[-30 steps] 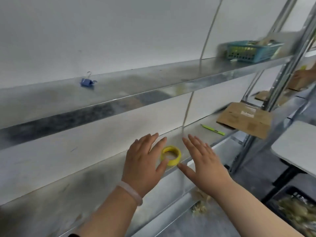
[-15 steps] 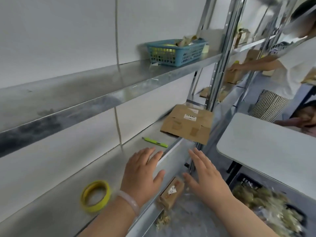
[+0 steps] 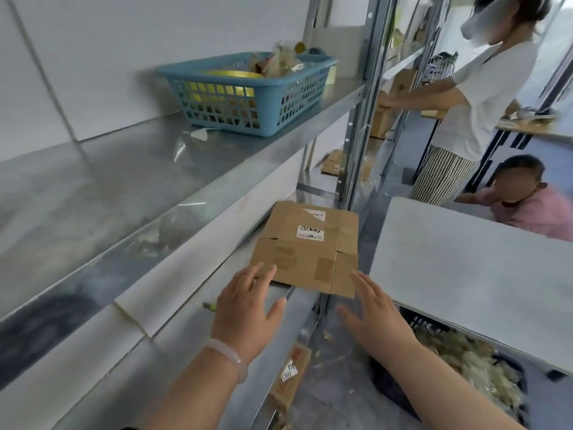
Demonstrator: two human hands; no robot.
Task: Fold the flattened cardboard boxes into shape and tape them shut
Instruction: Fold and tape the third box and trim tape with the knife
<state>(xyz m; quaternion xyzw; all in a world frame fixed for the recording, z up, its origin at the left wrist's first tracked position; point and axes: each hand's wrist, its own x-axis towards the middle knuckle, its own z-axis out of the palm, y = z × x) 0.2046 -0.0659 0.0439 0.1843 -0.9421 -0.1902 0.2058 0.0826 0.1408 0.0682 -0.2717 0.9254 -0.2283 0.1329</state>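
box (image 3: 310,249) lay flat on lower shelf (image 3: 192,342), near corner jutting past shelf edge | left hand (image 3: 245,308) spread, empty, fingertips at box's near-left edge | right hand (image 3: 372,315) spread, empty, just below near-right corner | table (image 3: 465,274) close on right, narrow gap | post (image 3: 359,119) behind box

This looks like a small packing or stock room. Bare metal shelving (image 3: 217,169) runs along the white wall on the left, holding a blue plastic basket (image 3: 248,97) of oddments and a flattened cardboard box (image 3: 310,249) with labels. Further right, another person (image 3: 477,97) handles boxes at more racks beside a white desk (image 3: 465,274).
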